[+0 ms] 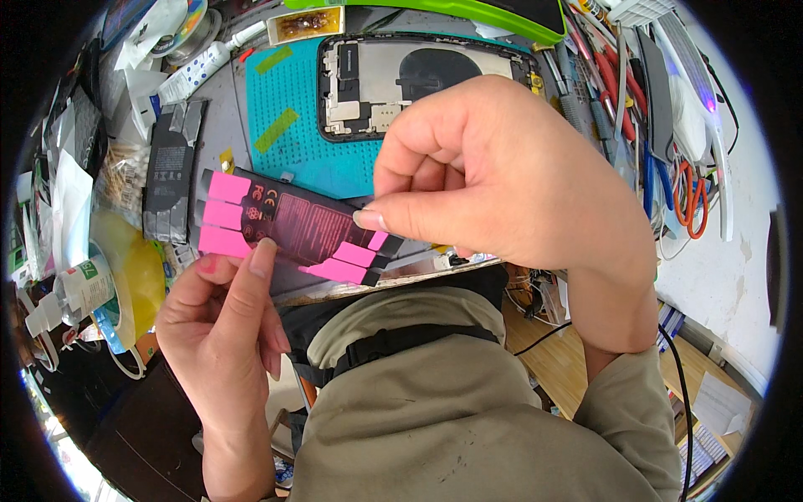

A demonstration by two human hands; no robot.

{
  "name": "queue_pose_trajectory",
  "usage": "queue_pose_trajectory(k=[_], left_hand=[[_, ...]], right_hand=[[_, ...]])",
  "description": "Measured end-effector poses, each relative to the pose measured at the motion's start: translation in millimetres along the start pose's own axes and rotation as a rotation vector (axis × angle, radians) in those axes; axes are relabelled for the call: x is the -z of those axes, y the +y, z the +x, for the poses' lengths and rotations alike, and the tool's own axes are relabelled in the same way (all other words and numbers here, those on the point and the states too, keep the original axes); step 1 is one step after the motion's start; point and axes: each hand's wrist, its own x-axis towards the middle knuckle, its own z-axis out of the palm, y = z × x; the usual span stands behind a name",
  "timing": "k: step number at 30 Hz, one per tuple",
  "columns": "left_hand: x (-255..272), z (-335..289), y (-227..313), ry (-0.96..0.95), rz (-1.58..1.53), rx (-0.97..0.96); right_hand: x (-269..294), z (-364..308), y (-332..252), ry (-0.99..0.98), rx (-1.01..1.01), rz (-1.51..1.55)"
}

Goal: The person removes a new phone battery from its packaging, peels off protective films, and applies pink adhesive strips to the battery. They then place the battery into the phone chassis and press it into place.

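Note:
A flat black phone battery (314, 224) with bright pink tabs (224, 215) at both ends hangs tilted between my hands, its printed face toward me. My left hand (230, 322) pinches its lower left edge between thumb and fingers. With thumb and forefinger closed, my right hand (523, 180) grips the upper right end, and its bent fingers hide that corner. Beyond them an opened phone (447, 74), its inner parts bare, lies on a teal mat (288, 159). My right hand covers the phone's near right part.
A second black battery (170, 171) with crumpled edges lies left of the mat. A white tube (196, 74), a solder spool (196, 38) and a plastic bottle (71, 293) crowd the left. Pliers and screwdrivers (611, 84) with orange-handled scissors (691, 198) stand at right.

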Motion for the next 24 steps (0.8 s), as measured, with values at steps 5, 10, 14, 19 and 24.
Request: queue_pose_trajectory(k=[5, 10, 14, 19, 24], left_hand=[[0.8, -0.1, 1.7, -0.005, 0.026, 0.016], [-1.0, -0.5, 2.1, 0.009, 0.041, 0.009], [-1.0, -0.3, 2.2, 0.002, 0.038, 0.007], [0.0, -0.4, 1.6, -0.006, 0.030, 0.017], [0.1, -1.2, 0.5, 0.011, 0.032, 0.014]], right_hand=[[-0.7, 0.1, 2.2, 0.007, 0.022, 0.012], [-1.6, -0.2, 3.1, 0.008, 0.034, 0.008], [-2.0, -1.1, 2.2, 0.006, 0.004, 0.022], [-3.9, -0.5, 4.8, 0.031, 0.052, 0.005], [-2.7, -0.5, 4.8, 0.035, 0.071, -0.033]])
